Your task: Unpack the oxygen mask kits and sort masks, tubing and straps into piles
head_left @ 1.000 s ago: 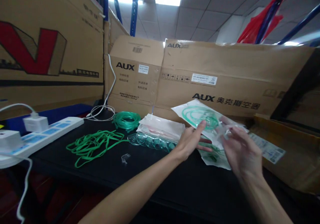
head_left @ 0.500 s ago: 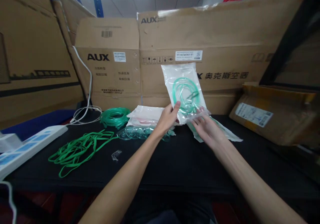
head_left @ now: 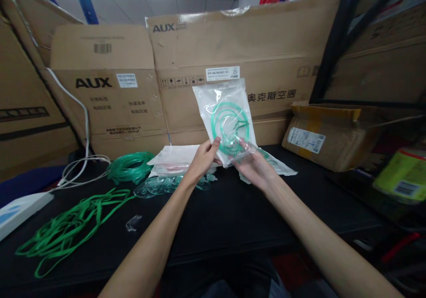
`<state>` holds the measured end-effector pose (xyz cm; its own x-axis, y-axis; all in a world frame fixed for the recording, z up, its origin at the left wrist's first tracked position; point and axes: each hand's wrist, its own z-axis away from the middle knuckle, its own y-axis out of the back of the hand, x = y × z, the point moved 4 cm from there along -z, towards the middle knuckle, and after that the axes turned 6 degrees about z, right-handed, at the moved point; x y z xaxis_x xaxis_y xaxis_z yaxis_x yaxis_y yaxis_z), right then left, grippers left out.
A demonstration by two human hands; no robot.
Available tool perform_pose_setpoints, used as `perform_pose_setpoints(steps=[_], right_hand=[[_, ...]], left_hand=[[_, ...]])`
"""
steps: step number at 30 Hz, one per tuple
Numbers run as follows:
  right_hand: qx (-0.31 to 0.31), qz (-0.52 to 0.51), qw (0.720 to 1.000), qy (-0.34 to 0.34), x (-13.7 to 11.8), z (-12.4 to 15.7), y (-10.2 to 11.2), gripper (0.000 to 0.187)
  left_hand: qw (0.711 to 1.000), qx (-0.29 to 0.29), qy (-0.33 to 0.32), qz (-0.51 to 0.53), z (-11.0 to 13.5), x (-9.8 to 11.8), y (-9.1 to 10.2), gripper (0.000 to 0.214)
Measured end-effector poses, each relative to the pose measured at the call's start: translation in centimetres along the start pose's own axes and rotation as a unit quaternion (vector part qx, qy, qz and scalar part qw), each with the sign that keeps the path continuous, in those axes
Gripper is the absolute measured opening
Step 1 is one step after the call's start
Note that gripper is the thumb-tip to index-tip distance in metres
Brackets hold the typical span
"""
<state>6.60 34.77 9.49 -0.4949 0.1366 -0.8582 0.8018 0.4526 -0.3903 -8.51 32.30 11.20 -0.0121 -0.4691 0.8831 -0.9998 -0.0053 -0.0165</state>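
A clear-fronted white pouch [head_left: 203,100] with coiled green tubing and a clear mask-like piece inside is held up, tilted, above the black table. At its lower left edge, my left hand [head_left: 203,158] is closed on it, thumb on the front. My right hand [head_left: 255,168] grips the lower right corner, its fingers partly seen through the clear film. Behind the right hand, another pouch [head_left: 282,168] with green contents lies on the table, partly hidden. White pouches [head_left: 173,156] and a row of clear green mask-like cups [head_left: 159,184] lie behind my left forearm.
Coiled green tubing [head_left: 129,167], a tangle of green elastic strap [head_left: 71,222] and small metal strips [head_left: 133,222] are on the left of the table. A power strip [head_left: 23,209] sits at far left. Cardboard panels [head_left: 186,111] stand behind; a taped carton [head_left: 306,138] is right.
The camera view has turned to the right, so everything appears further left. Both hands still hold the pouch, now facing me a little more squarely.
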Motion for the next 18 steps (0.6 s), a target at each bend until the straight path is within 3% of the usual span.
perform_pose_setpoints(steps=[7,13,18], right_hand=[[-0.001,-0.024,1.000,-0.003,-0.66,0.35,-0.66,0.022],[-0.042,0.000,0.999,0.001,-0.87,0.41,-0.94,0.021],[-0.004,-0.044,0.999,-0.031,-0.45,0.07,-0.28,0.022]], left_hand=[[0.999,0.012,0.017,0.024,0.09,0.45,0.09,0.052],[0.999,0.013,0.040,0.027,0.35,0.71,0.02,0.053],[0.996,0.045,0.074,0.037,0.43,0.38,0.37,0.061]])
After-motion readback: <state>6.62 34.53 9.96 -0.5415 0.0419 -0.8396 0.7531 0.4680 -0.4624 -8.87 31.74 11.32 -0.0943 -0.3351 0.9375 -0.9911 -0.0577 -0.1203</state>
